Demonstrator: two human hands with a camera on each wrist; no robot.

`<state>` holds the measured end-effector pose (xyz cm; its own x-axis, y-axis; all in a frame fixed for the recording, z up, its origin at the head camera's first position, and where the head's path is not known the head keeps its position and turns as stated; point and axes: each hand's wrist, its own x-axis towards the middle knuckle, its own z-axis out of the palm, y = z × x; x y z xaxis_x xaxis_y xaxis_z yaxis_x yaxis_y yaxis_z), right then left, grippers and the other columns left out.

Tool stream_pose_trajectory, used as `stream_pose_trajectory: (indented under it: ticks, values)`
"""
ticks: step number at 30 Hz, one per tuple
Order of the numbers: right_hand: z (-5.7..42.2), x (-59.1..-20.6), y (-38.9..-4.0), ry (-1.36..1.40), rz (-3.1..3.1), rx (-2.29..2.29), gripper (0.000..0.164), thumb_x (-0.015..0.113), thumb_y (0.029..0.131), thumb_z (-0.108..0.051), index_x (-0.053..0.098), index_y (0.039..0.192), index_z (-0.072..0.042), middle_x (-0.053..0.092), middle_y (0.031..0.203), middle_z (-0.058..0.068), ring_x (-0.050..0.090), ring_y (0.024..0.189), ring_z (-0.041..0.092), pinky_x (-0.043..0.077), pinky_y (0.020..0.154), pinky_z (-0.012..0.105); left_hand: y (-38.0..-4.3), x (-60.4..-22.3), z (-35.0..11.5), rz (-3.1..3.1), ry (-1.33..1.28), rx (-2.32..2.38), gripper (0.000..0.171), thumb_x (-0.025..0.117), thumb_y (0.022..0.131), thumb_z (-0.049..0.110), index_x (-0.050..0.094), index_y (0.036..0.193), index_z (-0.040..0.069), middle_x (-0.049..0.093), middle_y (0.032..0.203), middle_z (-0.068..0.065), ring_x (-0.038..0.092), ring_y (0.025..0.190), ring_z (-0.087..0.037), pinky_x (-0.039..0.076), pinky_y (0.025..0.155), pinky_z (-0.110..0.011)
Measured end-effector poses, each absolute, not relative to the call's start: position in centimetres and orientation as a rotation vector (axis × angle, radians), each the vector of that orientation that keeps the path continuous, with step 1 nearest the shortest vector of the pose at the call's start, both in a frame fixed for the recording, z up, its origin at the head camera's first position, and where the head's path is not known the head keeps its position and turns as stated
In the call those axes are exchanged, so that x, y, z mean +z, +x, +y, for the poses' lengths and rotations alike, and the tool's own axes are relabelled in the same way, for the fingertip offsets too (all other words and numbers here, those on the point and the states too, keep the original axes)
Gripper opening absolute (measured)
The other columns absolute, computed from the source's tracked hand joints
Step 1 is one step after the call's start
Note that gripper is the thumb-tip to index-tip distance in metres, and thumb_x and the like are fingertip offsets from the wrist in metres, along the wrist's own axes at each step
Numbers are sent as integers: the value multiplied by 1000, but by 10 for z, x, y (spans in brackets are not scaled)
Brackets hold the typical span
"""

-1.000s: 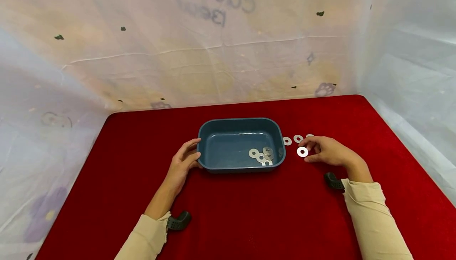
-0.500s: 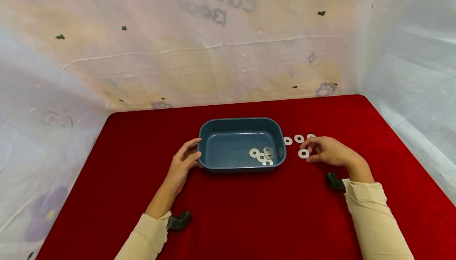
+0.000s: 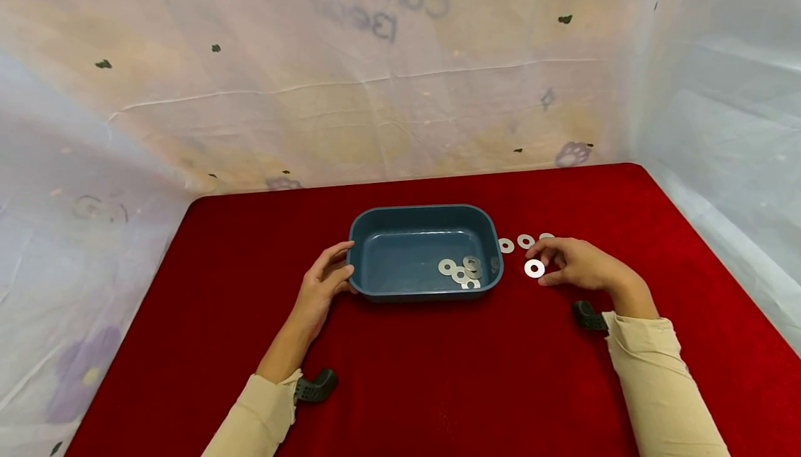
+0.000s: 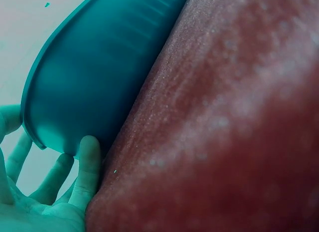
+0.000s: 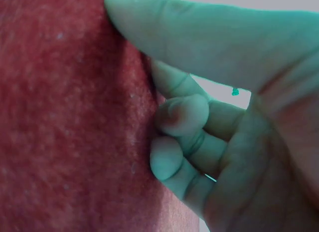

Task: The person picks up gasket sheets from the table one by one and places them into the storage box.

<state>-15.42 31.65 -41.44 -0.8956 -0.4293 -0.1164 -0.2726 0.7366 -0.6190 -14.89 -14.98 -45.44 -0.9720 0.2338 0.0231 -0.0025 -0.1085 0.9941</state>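
Note:
A blue-grey rectangular tub point(image 3: 382, 273) stands on the red cloth, with several flat metal washers point(image 3: 447, 267) in its near right corner. My left hand point(image 3: 317, 297) rests against the tub's left end, its spread fingertips touching the outer wall and rim. In the left wrist view its fingers point(image 4: 88, 162) lie against the wall point(image 4: 84, 87). On the right, my right hand point(image 3: 578, 266) holds a washer point(image 3: 535, 268) by its edges between thumb and index finger, low over the cloth. The right wrist view shows the thumb point(image 5: 189, 35) at the cloth and other fingers point(image 5: 169, 157) curled; the washer is hidden there.
More washers lie on the cloth right of the tub: one by its wall point(image 3: 506, 245), one farther right point(image 3: 526, 241) and one partly behind my right hand point(image 3: 546, 236). A printed sheet point(image 3: 400, 109) closes off the far side, with pale sheets at both sides.
The washer at my right fingertips shifts very slightly right and turns less bright, then bright again. Both hands and the tub stay nearly in place.

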Motion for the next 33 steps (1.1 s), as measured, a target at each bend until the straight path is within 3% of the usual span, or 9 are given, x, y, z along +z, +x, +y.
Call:
stream_pose_trajectory:
  ticks: [9, 18, 33]
  values:
    - [317, -415, -153, -570, 2667, -915, 33, 81, 81, -8, 70, 112, -10, 61, 85, 1, 49, 72, 7, 43, 64, 21, -149, -457, -150, 1979, 267, 2218, 48, 59, 101, 17, 46, 146, 10, 47, 142, -13, 59, 102, -14, 55, 75, -23]
    - [317, -415, -153, -572, 2689, -907, 30, 82, 80, -9, 69, 107, -12, 58, 81, 1, 46, 65, 6, 41, 61, 22, -149, -457, -150, 1983, 286, 2213, 48, 58, 101, 17, 45, 147, 9, 46, 143, -16, 58, 102, -13, 55, 75, -23]
    - [316, -410, -152, -531, 2784, -958, 30, 84, 80, -15, 67, 104, -14, 60, 87, 2, 51, 72, 8, 45, 63, 21, -148, -457, -151, 1992, 277, 2201, 48, 59, 101, 19, 45, 147, 11, 46, 144, -16, 58, 104, -15, 55, 77, -23]
